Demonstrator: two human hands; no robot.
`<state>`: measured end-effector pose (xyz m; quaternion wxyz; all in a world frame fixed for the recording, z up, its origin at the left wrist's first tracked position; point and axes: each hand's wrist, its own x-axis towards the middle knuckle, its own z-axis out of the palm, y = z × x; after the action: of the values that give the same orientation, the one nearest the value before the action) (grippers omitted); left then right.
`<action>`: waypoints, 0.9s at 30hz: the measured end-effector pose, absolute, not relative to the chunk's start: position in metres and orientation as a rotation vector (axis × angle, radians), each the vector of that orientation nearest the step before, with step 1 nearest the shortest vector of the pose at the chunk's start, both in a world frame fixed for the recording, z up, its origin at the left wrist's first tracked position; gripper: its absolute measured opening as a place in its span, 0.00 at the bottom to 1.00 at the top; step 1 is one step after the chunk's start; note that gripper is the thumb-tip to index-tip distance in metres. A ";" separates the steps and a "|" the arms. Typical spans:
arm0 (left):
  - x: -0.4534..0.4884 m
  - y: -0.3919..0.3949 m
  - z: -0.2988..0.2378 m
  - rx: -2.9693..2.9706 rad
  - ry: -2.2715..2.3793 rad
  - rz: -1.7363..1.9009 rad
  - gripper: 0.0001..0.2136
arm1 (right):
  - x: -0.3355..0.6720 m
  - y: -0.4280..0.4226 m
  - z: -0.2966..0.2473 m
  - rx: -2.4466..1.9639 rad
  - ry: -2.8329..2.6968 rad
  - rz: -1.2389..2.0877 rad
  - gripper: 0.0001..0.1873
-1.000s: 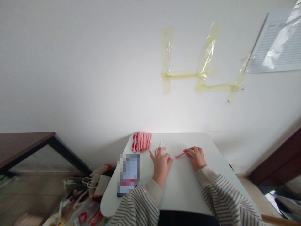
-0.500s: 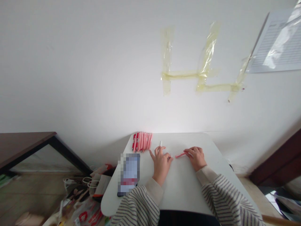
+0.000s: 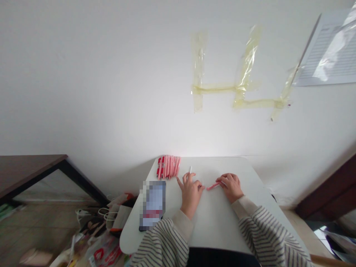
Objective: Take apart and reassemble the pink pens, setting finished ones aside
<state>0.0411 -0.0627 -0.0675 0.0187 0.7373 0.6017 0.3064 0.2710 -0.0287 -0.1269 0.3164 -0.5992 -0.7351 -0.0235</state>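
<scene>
My right hand (image 3: 232, 186) grips a slim pink pen or pen barrel (image 3: 213, 186) between thumb and fingers, above the white table (image 3: 214, 230). The tip of the pink piece points toward my left hand (image 3: 191, 193), a small gap away. On my left hand, thumb and index finger are pinched together; what they hold, if anything, is too small to make out. A thin white stick (image 3: 190, 169) shows just beyond the left fingers, its lower end hidden by them. To their left lies a row of several pink and red pens (image 3: 168, 167).
A phone (image 3: 152, 205) with a blurred screen lies at the table's left side. The wall (image 3: 125, 92) rises directly behind the table. Bags and clutter (image 3: 102, 237) cover the floor at left, beside a dark-topped desk (image 3: 33, 167).
The pink piece has shifted slightly left, its near end dipping a little closer to my left hand. My right hand moved slightly with it; the left stayed nearly still.
</scene>
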 end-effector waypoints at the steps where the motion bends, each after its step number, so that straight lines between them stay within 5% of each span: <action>1: 0.041 -0.063 -0.067 2.288 1.869 0.950 0.03 | 0.270 -0.029 -0.126 -1.579 -1.936 -0.079 0.11; 27: 0.036 -0.070 -0.068 2.280 1.901 0.972 0.03 | 0.269 -0.029 -0.127 -1.571 -1.970 -0.042 0.13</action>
<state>0.0360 -0.0697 -0.0684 0.0089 0.7299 0.6086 0.3110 0.2693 -0.0289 -0.1265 0.3058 -0.5936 -0.7442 -0.0157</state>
